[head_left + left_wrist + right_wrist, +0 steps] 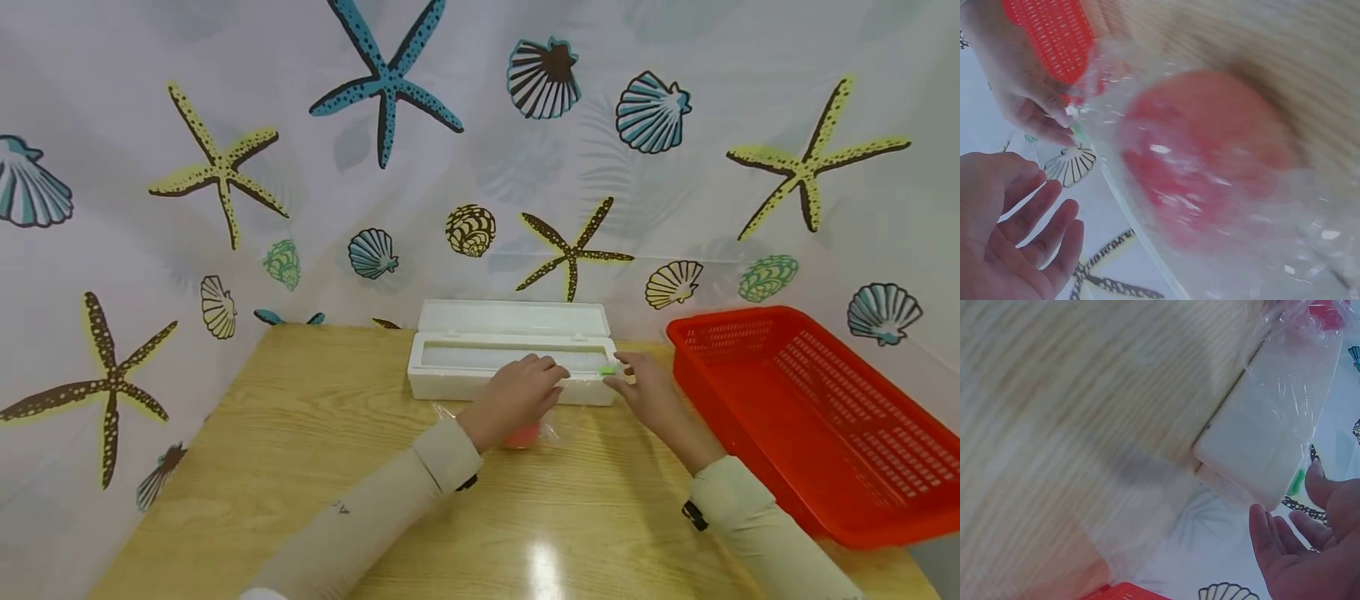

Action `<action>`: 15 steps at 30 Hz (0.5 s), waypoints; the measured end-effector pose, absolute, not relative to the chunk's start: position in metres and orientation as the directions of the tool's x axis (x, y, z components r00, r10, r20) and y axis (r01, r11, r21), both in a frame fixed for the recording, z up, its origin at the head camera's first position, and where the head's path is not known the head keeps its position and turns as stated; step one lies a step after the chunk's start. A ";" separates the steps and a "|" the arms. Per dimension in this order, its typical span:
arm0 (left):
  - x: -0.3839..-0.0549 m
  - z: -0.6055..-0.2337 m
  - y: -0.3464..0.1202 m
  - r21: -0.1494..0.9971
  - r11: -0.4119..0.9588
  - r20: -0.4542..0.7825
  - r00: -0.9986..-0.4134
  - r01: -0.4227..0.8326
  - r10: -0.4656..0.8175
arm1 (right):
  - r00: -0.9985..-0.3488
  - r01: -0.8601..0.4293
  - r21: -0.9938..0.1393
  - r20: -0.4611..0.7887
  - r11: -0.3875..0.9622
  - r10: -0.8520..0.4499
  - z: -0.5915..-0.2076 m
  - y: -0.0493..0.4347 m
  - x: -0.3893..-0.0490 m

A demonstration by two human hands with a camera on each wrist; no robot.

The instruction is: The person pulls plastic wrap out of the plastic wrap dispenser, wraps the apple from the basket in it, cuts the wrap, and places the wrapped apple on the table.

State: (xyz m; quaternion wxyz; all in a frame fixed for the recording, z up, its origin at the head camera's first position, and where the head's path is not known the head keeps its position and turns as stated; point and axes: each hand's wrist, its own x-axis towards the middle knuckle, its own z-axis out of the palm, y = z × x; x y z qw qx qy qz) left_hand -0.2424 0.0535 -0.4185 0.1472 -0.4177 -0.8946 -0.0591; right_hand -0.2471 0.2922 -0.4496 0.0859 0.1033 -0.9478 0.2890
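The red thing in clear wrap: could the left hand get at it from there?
Probably yes: the left hand is close to the red thing, though clear wrap over at least part of it would likely keep fingers off there.

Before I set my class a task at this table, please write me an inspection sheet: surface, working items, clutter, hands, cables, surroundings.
Surface: wooden table, with a bright light reflection near the front.
Working items: long white box, lid open; green piece at its right end; reddish round thing in front, partly covered by clear film.
Clutter: red basket on the right.
Left hand: over the box's front, fingers loose, nothing held.
Right hand: at the green piece; grip unclear.
Cables: nothing seen.
Surroundings: cloth printed with starfish and shells, behind the table.
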 end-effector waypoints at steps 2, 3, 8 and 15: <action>-0.246 -0.412 0.066 0.032 0.632 0.291 -0.612 0.775 0.736 | -0.969 -0.235 -0.546 0.190 0.804 -0.155 -0.455 0.294 -0.250; -0.248 -0.410 0.074 0.051 0.628 0.273 -0.616 0.776 0.739 | -0.971 -0.232 -0.548 0.179 0.803 -0.159 -0.457 0.294 -0.251; -0.260 -0.406 0.113 0.069 0.641 0.163 -0.642 0.764 0.749 | -0.958 -0.276 -0.545 0.227 0.792 -0.177 -0.460 0.295 -0.254; -0.274 -0.408 0.146 0.005 0.675 0.111 -0.671 0.738 0.733 | -0.949 -0.290 -0.530 0.269 0.797 -0.166 -0.459 0.298 -0.257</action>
